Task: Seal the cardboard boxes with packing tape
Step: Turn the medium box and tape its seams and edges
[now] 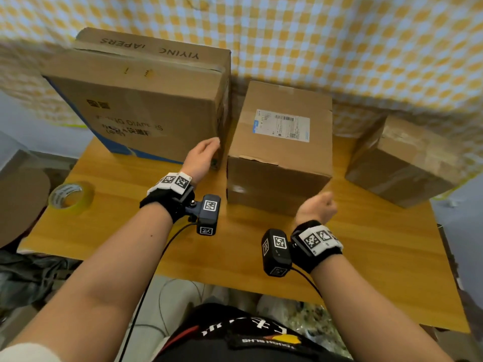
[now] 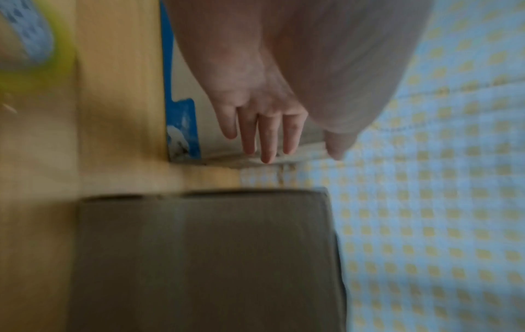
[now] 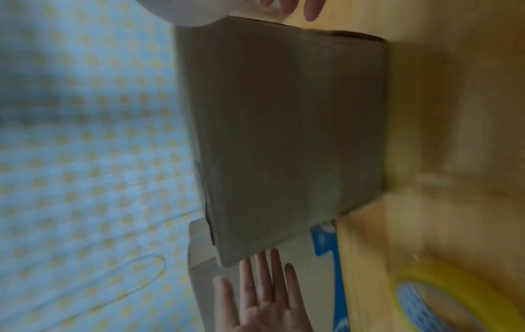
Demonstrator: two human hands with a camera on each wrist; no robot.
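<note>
Reaching left hand, fingers straight, against big box corner, likely to shift it; right hand hovering beside middle box, fingers extended, holding nothing; tape roll lying unused well left of left hand on tabletop.

The right hand is smeared by motion, so its fingers can't be read. The tape roll runs off the frame's edge. The big box's lettering is partly illegible.

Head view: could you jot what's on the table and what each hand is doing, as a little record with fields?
table: wooden
big box: left, printed, blue edge
middle box: white label on top
small box: right
tape roll: yellow, far left, untouched
left hand: open, at big box's corner
right hand: near middle box, holding nothing
</note>
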